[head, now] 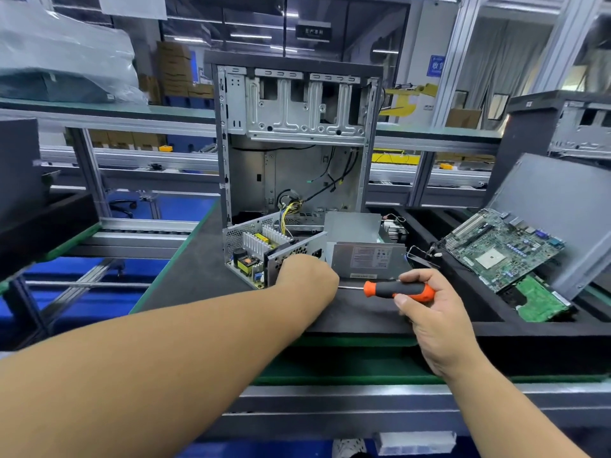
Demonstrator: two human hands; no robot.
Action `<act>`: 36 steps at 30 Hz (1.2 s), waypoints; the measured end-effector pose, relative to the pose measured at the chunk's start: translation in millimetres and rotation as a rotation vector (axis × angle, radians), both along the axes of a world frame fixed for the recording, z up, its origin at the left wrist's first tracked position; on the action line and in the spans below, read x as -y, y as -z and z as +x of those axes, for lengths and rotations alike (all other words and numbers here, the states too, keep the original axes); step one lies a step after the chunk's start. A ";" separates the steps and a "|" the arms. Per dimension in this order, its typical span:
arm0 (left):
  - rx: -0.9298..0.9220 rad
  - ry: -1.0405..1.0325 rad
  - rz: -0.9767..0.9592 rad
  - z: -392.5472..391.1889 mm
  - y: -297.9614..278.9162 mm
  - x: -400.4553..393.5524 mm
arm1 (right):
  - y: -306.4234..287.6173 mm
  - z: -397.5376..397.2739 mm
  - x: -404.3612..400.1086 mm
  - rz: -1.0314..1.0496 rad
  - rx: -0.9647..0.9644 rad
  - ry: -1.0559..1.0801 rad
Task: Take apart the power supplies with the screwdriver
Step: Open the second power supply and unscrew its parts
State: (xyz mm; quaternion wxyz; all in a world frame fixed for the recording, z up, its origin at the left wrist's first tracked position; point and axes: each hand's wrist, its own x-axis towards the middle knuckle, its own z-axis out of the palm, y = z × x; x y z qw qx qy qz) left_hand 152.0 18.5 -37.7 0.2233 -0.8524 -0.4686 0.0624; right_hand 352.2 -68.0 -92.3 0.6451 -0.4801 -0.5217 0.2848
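Note:
An opened power supply (256, 251) stands on the black mat (198, 276), its circuit board with yellow parts and heat sinks exposed. My left hand (305, 276) is closed on its front right corner, fingers hidden behind the wrist. My right hand (426, 304) grips a screwdriver (398, 289) with an orange and black handle, held level; its shaft points left and disappears behind my left hand. The grey metal cover (367, 259) of the supply leans just right of the unit, label facing me.
An empty computer case (297, 137) stands upright behind the power supply, cables hanging inside. A green motherboard (502, 249) and a smaller green board (537, 302) lie in a black tray at the right. Another dark case (20, 166) sits far left.

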 end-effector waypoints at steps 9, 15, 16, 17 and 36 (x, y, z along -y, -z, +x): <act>0.158 0.055 0.064 -15.3 -4.8 18.0 | 7.4 3.1 -6.1 0.096 -0.396 0.143; 0.769 -0.038 -0.317 -86.6 -8.8 50.6 | 5.6 5.6 -10.9 0.102 -0.499 0.114; 0.982 -0.086 -0.379 -105.8 -15.7 50.5 | 5.6 6.2 -12.8 0.095 -0.476 0.106; 1.298 -0.139 -0.480 -126.7 -19.8 44.1 | 5.2 6.1 -15.4 0.090 -0.442 0.101; 1.461 -0.426 -0.145 -174.4 27.3 -148.8 | 13.1 -3.2 -36.3 0.134 -0.174 0.067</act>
